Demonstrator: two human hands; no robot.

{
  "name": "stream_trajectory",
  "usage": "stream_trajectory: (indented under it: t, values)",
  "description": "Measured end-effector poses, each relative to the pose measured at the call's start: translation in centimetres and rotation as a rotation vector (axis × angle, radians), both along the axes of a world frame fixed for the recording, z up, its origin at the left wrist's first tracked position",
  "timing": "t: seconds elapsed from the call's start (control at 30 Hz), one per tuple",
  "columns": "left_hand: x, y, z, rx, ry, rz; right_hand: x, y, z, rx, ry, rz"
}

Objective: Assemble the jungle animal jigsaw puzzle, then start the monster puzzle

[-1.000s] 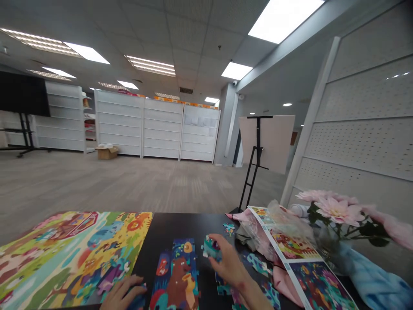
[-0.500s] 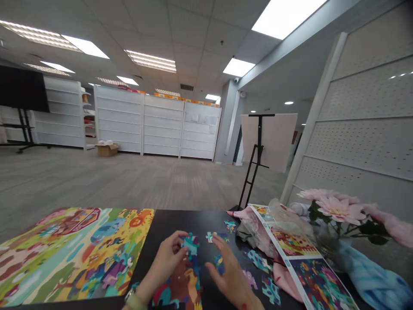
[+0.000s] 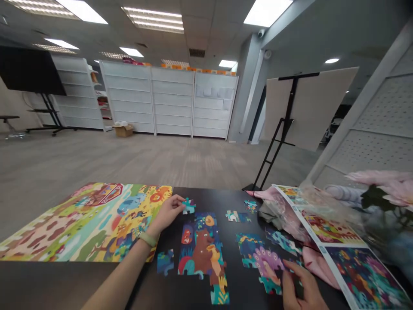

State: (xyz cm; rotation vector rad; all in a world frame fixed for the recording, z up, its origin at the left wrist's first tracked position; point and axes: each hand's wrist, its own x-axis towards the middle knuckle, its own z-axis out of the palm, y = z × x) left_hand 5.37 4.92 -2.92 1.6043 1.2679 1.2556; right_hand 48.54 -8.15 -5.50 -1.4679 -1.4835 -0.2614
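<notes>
My left hand (image 3: 169, 212) pinches a teal jigsaw piece (image 3: 189, 206) just beyond the far left corner of a joined puzzle section (image 3: 202, 247) showing a brown bear. A loose blue piece (image 3: 165, 261) lies left of that section. My right hand (image 3: 301, 286) is low on the right, thumb and index finger apart, fingertips beside a joined group with a purple creature (image 3: 268, 261). Its other fingers are partly cut off by the frame edge. Farther back lie small pieces (image 3: 238, 216) and a teal cluster (image 3: 250, 206). Another joined strip (image 3: 283, 241) lies near my right hand.
A large colourful puzzle board (image 3: 84, 228) covers the left of the black table (image 3: 129, 286). On the right are a printed picture sheet (image 3: 358, 258), crumpled clear plastic (image 3: 332, 206), pink cloth (image 3: 318, 262) and pink flowers (image 3: 387, 183). An easel (image 3: 282, 125) stands behind.
My right hand has moved from beside the bear section to the purple-creature group at the right. My left hand has drawn away from the bear section, still with the teal piece. The view has tilted down.
</notes>
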Motion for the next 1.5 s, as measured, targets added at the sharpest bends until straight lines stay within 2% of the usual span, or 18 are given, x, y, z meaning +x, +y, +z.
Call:
stream_trajectory:
  t: [0.17, 0.23, 0.3, 0.37, 0.47, 0.57, 0.63, 0.77, 1.0, 1.2, 1.5]
  values:
    - [0.5, -1.1, 2.5, -0.004, 0.006, -0.061, -0.4, 0.6, 0.6, 0.003, -0.069, 0.055]
    - [1.5, -3.1, 3.7, -0.013, 0.007, -0.084, -0.3, 0.6, 0.4, 0.000, -0.081, 0.066]
    - [3.1, -6.3, 4.2, -0.038, 0.012, -0.101, -0.3, 0.7, 0.3, 0.002, -0.087, 0.080]
    - [5.2, -10.4, 3.9, -0.082, 0.028, -0.103, -0.5, 0.6, 0.3, -0.002, -0.086, 0.105]
    - [8.1, -15.9, 2.1, -0.142, 0.094, -0.080, -0.9, 0.5, 0.6, -0.010, -0.080, 0.136]
    - [9.5, -18.8, 0.6, -0.086, 0.242, -0.006, -1.3, 0.4, 1.0, -0.008, -0.074, 0.137]
    - [9.6, -19.2, 0.1, -0.023, 0.320, 0.018, -1.4, 0.4, 1.0, -0.001, -0.069, 0.139]
    - [9.3, -18.9, 0.1, 0.073, 0.455, 0.057, -1.3, 0.3, 1.0, 0.008, -0.065, 0.161]
    - [8.9, -19.3, 0.4, 0.146, 0.539, 0.056, -1.4, 0.2, 1.2, 0.000, -0.037, 0.180]
    - [9.1, -20.0, 1.6, 0.269, 0.721, -0.077, -1.4, 0.2, 0.9, -0.015, -0.019, 0.191]
    - [9.5, -20.0, 1.2, 0.261, 0.688, -0.050, -1.3, 0.1, 1.0, -0.014, -0.012, 0.207]
